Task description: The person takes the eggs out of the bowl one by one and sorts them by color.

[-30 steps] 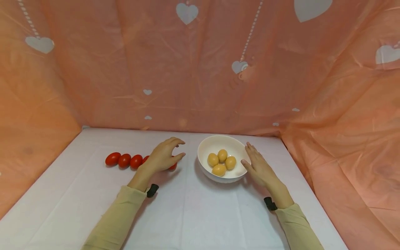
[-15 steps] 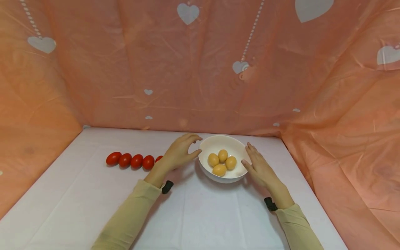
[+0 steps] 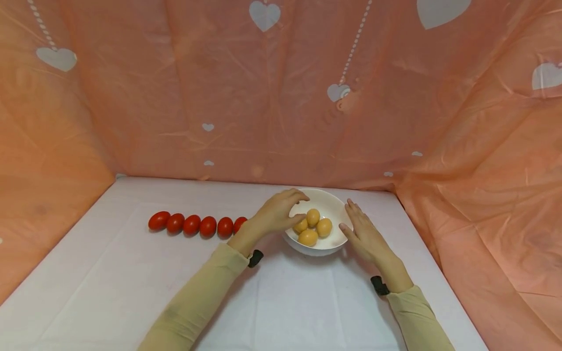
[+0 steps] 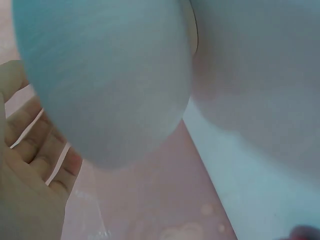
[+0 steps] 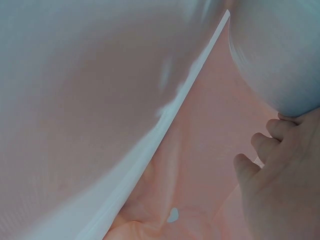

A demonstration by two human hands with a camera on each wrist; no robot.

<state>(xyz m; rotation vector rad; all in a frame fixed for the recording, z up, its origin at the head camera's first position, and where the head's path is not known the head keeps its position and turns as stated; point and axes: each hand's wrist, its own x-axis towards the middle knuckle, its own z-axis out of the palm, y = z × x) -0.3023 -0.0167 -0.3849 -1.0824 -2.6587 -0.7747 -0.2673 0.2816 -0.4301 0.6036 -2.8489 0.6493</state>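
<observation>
A white bowl [image 3: 317, 250] with several yellow, egg-shaped things [image 3: 309, 237] in it stands on the table, right of centre. My left hand [image 3: 275, 213] is over the bowl's left rim, thumb and fingers spread apart and curved, with nothing between them. In the left wrist view those fingers [image 4: 37, 132] lie beside the bowl's outer wall [image 4: 110, 95]. On the opposite side, my right hand [image 3: 368, 240] lies against the right rim with straight fingers. The right wrist view has its fingertips right at the bowl's underside [image 5: 285, 60].
A row of several red oval tomatoes [image 3: 191, 225] runs left of the bowl, its right end partly hidden behind my left wrist. White cloth covers the table [image 3: 281, 302]. An orange curtain [image 3: 263, 122] with pale hearts encloses the back and sides.
My left hand has moved right, from over the tomato row to above the bowl's left rim, uncovering more tomatoes. The right hand, the bowl and its contents stay where they were.
</observation>
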